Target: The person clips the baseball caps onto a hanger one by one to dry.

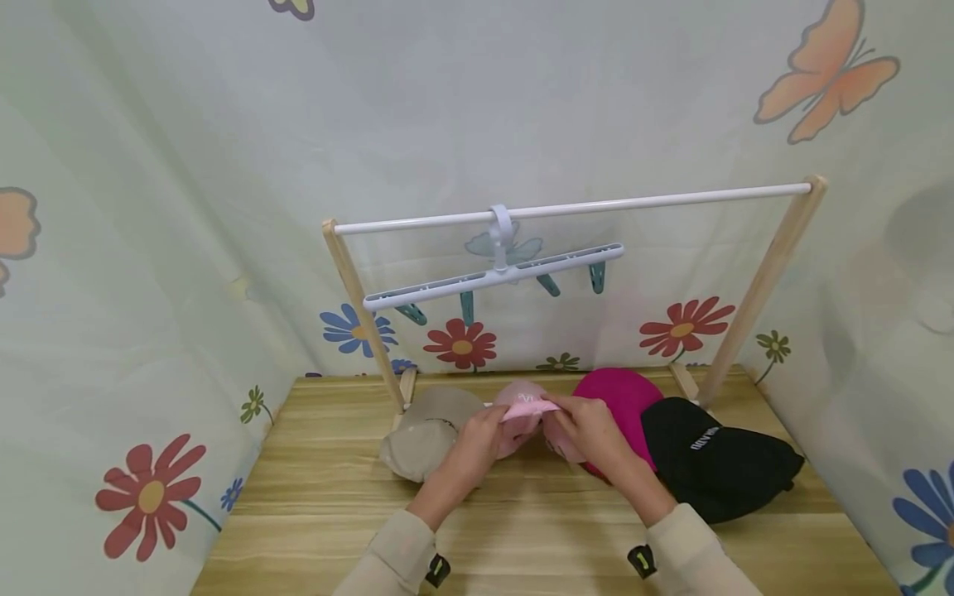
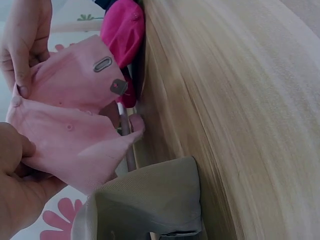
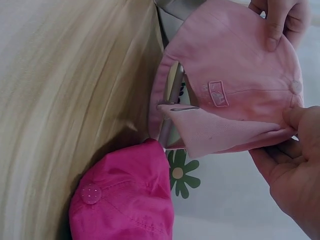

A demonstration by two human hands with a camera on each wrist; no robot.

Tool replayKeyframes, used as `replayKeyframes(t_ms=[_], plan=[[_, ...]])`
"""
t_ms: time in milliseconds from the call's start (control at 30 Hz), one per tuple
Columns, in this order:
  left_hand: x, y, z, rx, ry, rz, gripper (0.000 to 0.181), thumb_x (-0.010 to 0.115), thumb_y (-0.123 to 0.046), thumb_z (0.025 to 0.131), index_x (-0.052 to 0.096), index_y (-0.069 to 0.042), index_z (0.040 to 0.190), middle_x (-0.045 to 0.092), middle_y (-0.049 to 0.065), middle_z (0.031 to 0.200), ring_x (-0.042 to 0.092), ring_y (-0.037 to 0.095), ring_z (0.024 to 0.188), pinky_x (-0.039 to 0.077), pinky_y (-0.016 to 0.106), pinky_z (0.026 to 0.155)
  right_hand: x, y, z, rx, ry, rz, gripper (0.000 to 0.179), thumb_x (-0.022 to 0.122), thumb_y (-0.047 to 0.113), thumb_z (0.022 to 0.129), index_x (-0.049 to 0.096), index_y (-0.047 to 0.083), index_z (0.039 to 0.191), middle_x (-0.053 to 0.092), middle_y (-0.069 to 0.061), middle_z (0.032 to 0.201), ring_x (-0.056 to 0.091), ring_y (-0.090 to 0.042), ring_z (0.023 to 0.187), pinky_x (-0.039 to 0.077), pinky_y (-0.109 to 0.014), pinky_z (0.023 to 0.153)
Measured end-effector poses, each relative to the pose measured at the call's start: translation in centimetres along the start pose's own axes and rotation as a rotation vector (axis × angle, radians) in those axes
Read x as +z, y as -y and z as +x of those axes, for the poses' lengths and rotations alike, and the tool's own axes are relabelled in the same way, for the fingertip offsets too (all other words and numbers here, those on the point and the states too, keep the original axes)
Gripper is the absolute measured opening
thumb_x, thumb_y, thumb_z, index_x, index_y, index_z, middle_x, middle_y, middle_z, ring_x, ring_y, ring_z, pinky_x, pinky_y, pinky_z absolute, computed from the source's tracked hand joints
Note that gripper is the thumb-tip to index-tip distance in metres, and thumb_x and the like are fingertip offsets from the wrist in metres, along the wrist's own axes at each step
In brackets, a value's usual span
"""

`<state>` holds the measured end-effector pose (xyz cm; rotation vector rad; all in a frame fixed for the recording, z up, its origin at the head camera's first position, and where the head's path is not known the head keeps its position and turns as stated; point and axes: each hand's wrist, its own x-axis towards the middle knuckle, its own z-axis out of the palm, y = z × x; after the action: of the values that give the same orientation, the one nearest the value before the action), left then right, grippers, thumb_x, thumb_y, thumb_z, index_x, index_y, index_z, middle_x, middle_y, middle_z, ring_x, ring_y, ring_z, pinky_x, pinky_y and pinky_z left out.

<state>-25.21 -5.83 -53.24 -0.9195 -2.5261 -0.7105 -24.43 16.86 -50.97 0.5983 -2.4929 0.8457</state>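
1. Surface [image 1: 537,550]: we had three caps resting there, none in hand: beige cap [image 1: 440,414] at left, magenta cap [image 1: 614,393] and black cap [image 1: 715,463] overlapping at right. We counted these as left to handle.
2. Rack [image 1: 663,199]: stood at the back; we saw one hanger [image 1: 447,288] on its rail, tilted, no cap on it.
3. Pink cap [image 1: 517,397]: held up between beige and magenta caps, crown pinched into a fold. We judged picking-up done, handling partway.
4. Left hand [image 1: 477,443] and right hand [image 1: 596,430]: we marked both as pinching the pink cap near its crown button, thumbs against the cloth, fingers drawn in narrow.
5. Clips [image 1: 467,308]: we counted four teal ones below the hanger, none gripping a cap.
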Motion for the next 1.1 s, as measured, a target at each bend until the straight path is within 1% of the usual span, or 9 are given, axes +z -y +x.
replayKeyframes(t_ms=[33, 167, 267, 333, 467, 600, 700, 900, 1100], plan=[[0.0, 0.0, 0.1, -0.008, 0.000, 0.001, 0.022, 0.051, -0.001, 0.105, 0.063, 0.003, 0.123, 0.071, 0.017, 0.114, 0.070, 0.026, 0.103, 0.061, 0.035, 0.084, 0.0, 0.0, 0.1, -0.002, -0.002, -0.001, 0.027, 0.073, 0.001, 0.091, 0.076, 0.003, 0.118, 0.074, -0.009, 0.083, 0.042, -0.006, 0.057, 0.044, -0.024, 0.058], [-0.1, 0.2, 0.3, -0.021, -0.010, -0.033, 0.021, 0.050, -0.003, 0.106, 0.064, 0.001, 0.121, 0.071, 0.015, 0.111, 0.070, 0.026, 0.102, 0.061, 0.035, 0.083, -0.3, 0.1, 0.2, -0.007, -0.020, 0.006, 0.027, 0.073, 0.002, 0.091, 0.076, 0.005, 0.118, 0.077, -0.011, 0.099, 0.059, -0.010, 0.068, 0.053, -0.030, 0.064], [-0.2, 0.2, 0.4, -0.021, -0.014, -0.055, 0.022, 0.051, -0.003, 0.105, 0.064, 0.000, 0.123, 0.071, 0.015, 0.111, 0.070, 0.027, 0.102, 0.060, 0.036, 0.083, -0.5, 0.2, 0.2, -0.009, -0.036, 0.017, 0.026, 0.074, 0.001, 0.091, 0.076, 0.005, 0.117, 0.076, -0.011, 0.105, 0.069, -0.017, 0.082, 0.059, -0.037, 0.071], [-0.3, 0.1, 0.4, -0.022, -0.018, -0.068, 0.022, 0.052, -0.002, 0.105, 0.064, 0.000, 0.123, 0.071, 0.015, 0.111, 0.070, 0.028, 0.102, 0.060, 0.037, 0.084, -0.6, 0.2, 0.2, -0.007, -0.040, 0.024, 0.026, 0.074, 0.001, 0.090, 0.076, 0.005, 0.116, 0.076, -0.011, 0.106, 0.072, -0.021, 0.088, 0.061, -0.041, 0.075], [-0.4, 0.0, 0.6, -0.032, -0.040, -0.083, 0.024, 0.052, -0.004, 0.106, 0.064, 0.001, 0.125, 0.071, 0.016, 0.113, 0.070, 0.028, 0.104, 0.060, 0.038, 0.085, -0.8, 0.4, 0.5, 0.001, -0.046, 0.032, 0.026, 0.074, 0.001, 0.091, 0.076, 0.004, 0.116, 0.076, -0.013, 0.107, 0.073, -0.027, 0.094, 0.061, -0.046, 0.081], [-0.5, 0.0, 0.9, -0.031, -0.087, -0.071, 0.019, 0.055, -0.002, 0.103, 0.066, 0.002, 0.119, 0.072, 0.017, 0.107, 0.071, 0.029, 0.100, 0.061, 0.037, 0.082, -1.1, 0.6, 0.9, 0.018, -0.044, 0.041, 0.026, 0.073, 0.002, 0.092, 0.076, 0.006, 0.118, 0.075, -0.014, 0.109, 0.072, -0.029, 0.098, 0.060, -0.048, 0.084], [-0.8, 0.1, 1.0, -0.028, -0.108, -0.071, 0.016, 0.058, 0.000, 0.101, 0.066, 0.003, 0.115, 0.072, 0.017, 0.104, 0.071, 0.028, 0.098, 0.061, 0.036, 0.080, -1.3, 0.7, 1.1, 0.024, -0.034, 0.046, 0.026, 0.073, 0.003, 0.092, 0.076, 0.007, 0.118, 0.075, -0.014, 0.110, 0.072, -0.028, 0.099, 0.060, -0.048, 0.085], [-1.2, 0.0, 0.9, -0.019, -0.096, -0.081, 0.015, 0.059, 0.001, 0.101, 0.067, 0.003, 0.114, 0.071, 0.016, 0.102, 0.071, 0.028, 0.095, 0.061, 0.034, 0.078, -1.3, 1.1, 1.1, 0.022, -0.034, 0.050, 0.026, 0.073, 0.002, 0.092, 0.076, 0.006, 0.117, 0.076, -0.012, 0.109, 0.072, -0.028, 0.098, 0.059, -0.048, 0.085], [-1.4, -0.1, 0.8, -0.023, -0.095, -0.092, 0.015, 0.057, -0.002, 0.103, 0.068, 0.002, 0.112, 0.073, 0.014, 0.099, 0.072, 0.024, 0.093, 0.061, 0.032, 0.076, -1.3, 1.2, 1.1, 0.006, -0.028, 0.046, 0.025, 0.073, 0.002, 0.092, 0.076, 0.006, 0.116, 0.076, -0.010, 0.107, 0.073, -0.026, 0.095, 0.060, -0.047, 0.083]])
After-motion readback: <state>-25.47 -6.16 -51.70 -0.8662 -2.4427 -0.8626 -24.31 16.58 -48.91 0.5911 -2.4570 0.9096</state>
